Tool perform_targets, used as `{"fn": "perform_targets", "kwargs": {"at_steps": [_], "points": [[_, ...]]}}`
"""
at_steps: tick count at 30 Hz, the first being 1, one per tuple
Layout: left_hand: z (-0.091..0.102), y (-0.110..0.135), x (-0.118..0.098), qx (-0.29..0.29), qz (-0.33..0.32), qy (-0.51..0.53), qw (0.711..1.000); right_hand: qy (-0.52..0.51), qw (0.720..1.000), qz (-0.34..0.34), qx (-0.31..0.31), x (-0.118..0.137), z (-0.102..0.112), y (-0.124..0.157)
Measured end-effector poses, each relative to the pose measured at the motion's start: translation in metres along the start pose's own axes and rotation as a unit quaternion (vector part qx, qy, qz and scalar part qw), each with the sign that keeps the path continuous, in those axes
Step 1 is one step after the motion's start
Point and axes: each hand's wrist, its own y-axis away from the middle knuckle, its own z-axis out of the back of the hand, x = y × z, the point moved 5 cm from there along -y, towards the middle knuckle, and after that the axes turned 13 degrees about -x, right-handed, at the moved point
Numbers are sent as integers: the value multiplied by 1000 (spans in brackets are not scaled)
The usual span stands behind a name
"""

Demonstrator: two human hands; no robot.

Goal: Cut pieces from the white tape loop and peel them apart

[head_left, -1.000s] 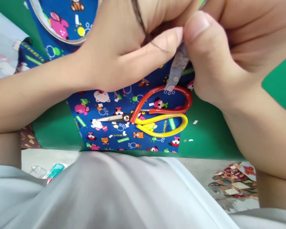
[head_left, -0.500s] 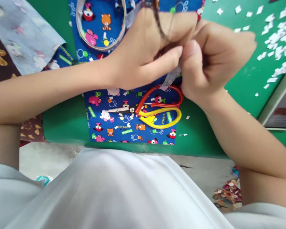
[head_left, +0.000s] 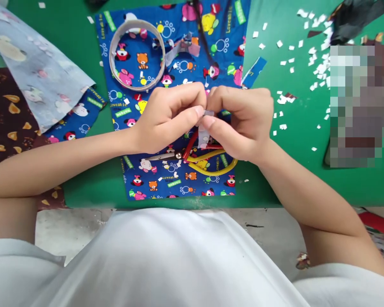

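the strip [head_left: 205,129], a small grey piece of fabric, is pinched between both hands right at the centre, just above the scissors. its long axis runs away from the body toward it, the free end hanging down at the scissors' red loop. the left hand [head_left: 169,117] clamps its top from the left with thumb and forefinger, and the right hand [head_left: 243,121] does the same from the right, thumbs almost touching, neither nearer than the other. the scissors [head_left: 208,164], closed, lie on the blue cloth [head_left: 153,179] with blades pointing left. the cloth's print reads "loveable". a tape ring [head_left: 137,55] lies farther off; white scraps [head_left: 310,64] dot the green table [head_left: 92,187] at right.
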Motion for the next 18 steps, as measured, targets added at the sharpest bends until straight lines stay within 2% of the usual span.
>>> {"fn": "perform_targets", "kwargs": {"at_steps": [2,4,8,12,18], "points": [[-2,0,1,9,26,42,999,-44,998,-40,1,-7,2,2],[-3,0,0,26,49,60,997,-57,997,-52,5,-10,4,4],[-2,1,-4,64,77,-1,995,-24,998,-39,35,-10,8,9],[-1,1,-6,101,57,-54,992,1,998,-31,47,-11,10,13],[-2,2,-6,119,32,-113,986,-3,999,-2,47,-10,11,15]]}}
